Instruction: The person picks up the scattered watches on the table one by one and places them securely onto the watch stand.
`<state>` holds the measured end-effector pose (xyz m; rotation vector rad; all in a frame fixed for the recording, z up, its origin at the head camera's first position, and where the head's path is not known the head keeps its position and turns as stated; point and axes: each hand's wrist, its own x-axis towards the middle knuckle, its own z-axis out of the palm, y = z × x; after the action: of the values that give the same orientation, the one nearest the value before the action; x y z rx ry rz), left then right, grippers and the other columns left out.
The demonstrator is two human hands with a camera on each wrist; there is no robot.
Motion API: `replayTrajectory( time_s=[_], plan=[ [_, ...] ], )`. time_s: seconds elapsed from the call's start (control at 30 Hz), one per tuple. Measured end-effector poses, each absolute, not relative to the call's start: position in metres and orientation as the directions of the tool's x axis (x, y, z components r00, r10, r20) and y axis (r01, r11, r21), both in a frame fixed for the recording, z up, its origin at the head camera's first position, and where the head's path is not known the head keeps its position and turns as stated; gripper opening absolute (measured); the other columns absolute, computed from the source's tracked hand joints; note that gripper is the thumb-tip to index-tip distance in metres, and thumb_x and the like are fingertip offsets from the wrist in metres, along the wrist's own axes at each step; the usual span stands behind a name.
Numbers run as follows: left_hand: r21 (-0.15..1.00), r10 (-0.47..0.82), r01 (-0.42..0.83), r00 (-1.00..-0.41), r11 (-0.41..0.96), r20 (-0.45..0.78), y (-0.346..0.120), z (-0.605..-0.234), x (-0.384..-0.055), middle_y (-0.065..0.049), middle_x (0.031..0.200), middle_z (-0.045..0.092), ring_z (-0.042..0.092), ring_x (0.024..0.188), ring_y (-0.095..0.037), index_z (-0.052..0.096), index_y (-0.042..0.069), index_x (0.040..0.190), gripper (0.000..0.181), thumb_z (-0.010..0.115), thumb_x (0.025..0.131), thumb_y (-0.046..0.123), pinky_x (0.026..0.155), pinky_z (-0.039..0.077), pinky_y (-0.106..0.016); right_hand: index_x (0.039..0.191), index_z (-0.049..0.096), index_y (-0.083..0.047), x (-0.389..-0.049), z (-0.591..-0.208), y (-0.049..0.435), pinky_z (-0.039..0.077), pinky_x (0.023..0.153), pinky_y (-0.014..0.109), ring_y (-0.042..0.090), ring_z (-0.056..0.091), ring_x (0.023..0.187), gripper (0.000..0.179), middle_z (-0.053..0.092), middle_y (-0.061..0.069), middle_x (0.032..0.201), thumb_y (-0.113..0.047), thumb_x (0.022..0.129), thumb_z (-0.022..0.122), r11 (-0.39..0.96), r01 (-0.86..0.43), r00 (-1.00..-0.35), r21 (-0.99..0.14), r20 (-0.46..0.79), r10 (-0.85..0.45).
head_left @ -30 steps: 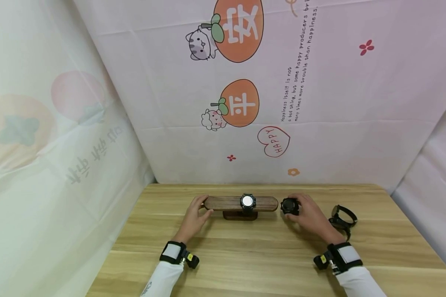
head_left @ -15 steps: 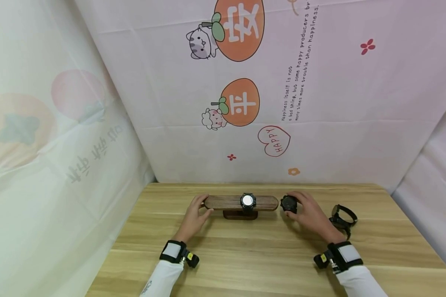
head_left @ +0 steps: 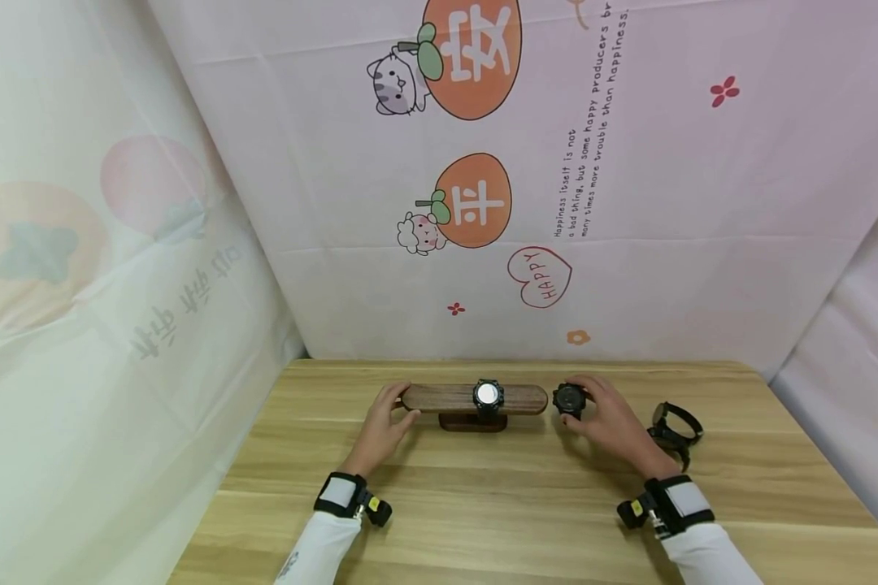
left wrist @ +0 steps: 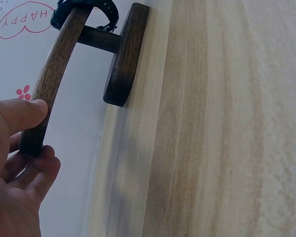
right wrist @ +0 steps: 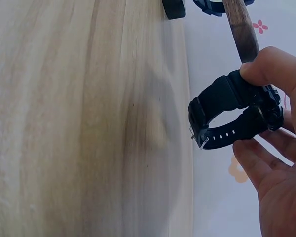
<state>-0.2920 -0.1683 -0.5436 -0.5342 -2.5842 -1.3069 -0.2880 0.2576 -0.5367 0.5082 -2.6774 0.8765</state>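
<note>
- Toward the far middle of the surface (head_left: 483,504), the wooden stand (head_left: 439,398) lies crosswise, its bar (left wrist: 59,59) raised on a short post (left wrist: 99,38) above a flat foot (left wrist: 128,54); that height presumably leaves room for straps to pass underneath.
- Right of the bar's middle sits the mounted watch (head_left: 488,394), strap looped around the wood and face upward, likely so that it shows.
- At the bar's left end, the left hand (head_left: 375,431) has its fingers clamped on the wood, probably steadying it, since a bar borne on one post could rock.
- Just beside the bar's right end, the right hand (head_left: 615,431) pinches the second watch (head_left: 571,400), thumb on the near side, other fingers on the far side; the strap hangs as a closed loop, its opening seemingly left free by this grip.
- Farther right, dark watch straps (head_left: 669,441) rest on the surface, perhaps set aside; whether one watch or two, I cannot tell.
</note>
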Motion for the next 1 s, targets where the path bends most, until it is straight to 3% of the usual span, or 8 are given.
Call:
replayTrajectory(
  time_s=[0.6,1.0],
  plan=[
    [0.740,0.217,0.402,-0.915,0.538,0.340,-0.167,-0.544,-0.291,-0.021,0.149,0.054,0.057,0.137,-0.037,0.050,0.000,0.154,0.057,0.073,0.101,0.008,0.113,0.053,-0.050,0.147,0.056,0.000,-0.287,-0.535,0.249,0.054,0.105,0.066,0.045,0.059,0.131,0.066,0.059,0.025,0.144,-0.010,0.088,0.085,0.715,-0.432,-0.891,-0.549,0.384,-0.243],
    [0.735,0.217,0.412,-0.911,0.538,0.351,-0.168,-0.546,-0.292,-0.021,0.149,0.054,0.058,0.137,-0.037,0.050,0.001,0.154,0.058,0.073,0.102,0.009,0.113,0.054,-0.050,0.145,0.057,0.001,-0.288,-0.535,0.247,0.056,0.101,0.064,0.043,0.062,0.126,0.067,0.062,0.024,0.139,-0.007,0.085,0.085,0.700,-0.474,-0.865,-0.534,0.433,-0.256]
  ],
)
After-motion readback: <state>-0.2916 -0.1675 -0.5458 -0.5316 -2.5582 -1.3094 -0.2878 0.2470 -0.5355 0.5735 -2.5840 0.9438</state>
